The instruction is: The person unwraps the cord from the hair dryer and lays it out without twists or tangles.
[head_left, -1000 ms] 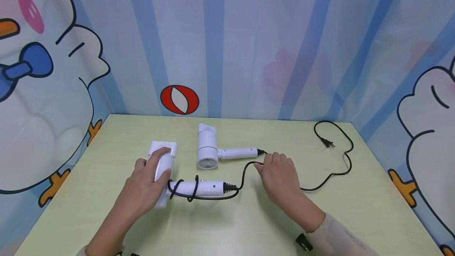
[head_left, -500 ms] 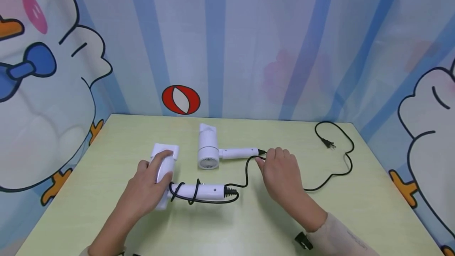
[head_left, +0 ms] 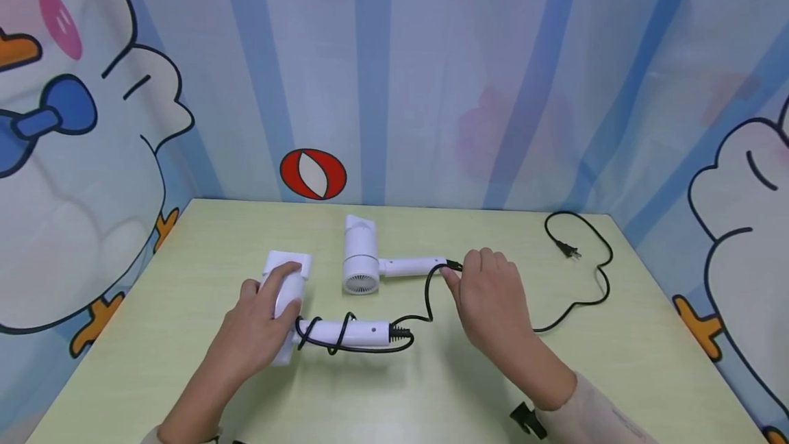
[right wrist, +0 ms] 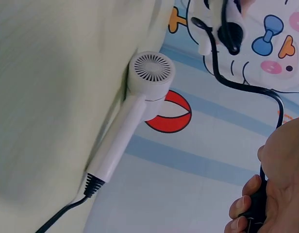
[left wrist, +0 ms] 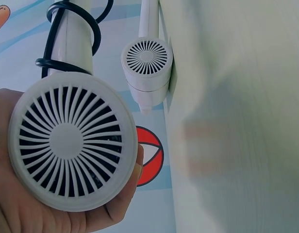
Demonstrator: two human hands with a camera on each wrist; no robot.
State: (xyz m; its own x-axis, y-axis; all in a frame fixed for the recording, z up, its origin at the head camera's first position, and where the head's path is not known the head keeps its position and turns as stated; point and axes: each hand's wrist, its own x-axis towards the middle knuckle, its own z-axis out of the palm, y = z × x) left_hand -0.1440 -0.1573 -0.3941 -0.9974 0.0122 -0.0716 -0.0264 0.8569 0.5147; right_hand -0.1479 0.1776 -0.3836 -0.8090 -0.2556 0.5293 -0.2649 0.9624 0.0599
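Observation:
At the left of the table, my left hand (head_left: 249, 334) grips the barrel of a white hair dryer (head_left: 364, 333), whose black cord (head_left: 429, 293) loops around its handle. Its round vent grille (left wrist: 66, 141) fills much of the left wrist view. That cord runs up to my right hand (head_left: 493, 303), which holds it; the right wrist view shows the fingers (right wrist: 251, 184) curled round a black piece (right wrist: 256, 208) on the cord. Just behind, a second white hair dryer (head_left: 360, 259) lies on the table, handle pointing right.
A black cord with a plug (head_left: 568, 249) lies at the right rear of the table (head_left: 647, 348). A small black object (head_left: 527, 421) is beside the right sleeve. Behind the table hangs a striped cartoon backdrop (head_left: 419, 88).
My right hand has moved slightly away from me and to the right, and the cord section beside it has risen with it. My left hand and its dryer have shifted slightly right.

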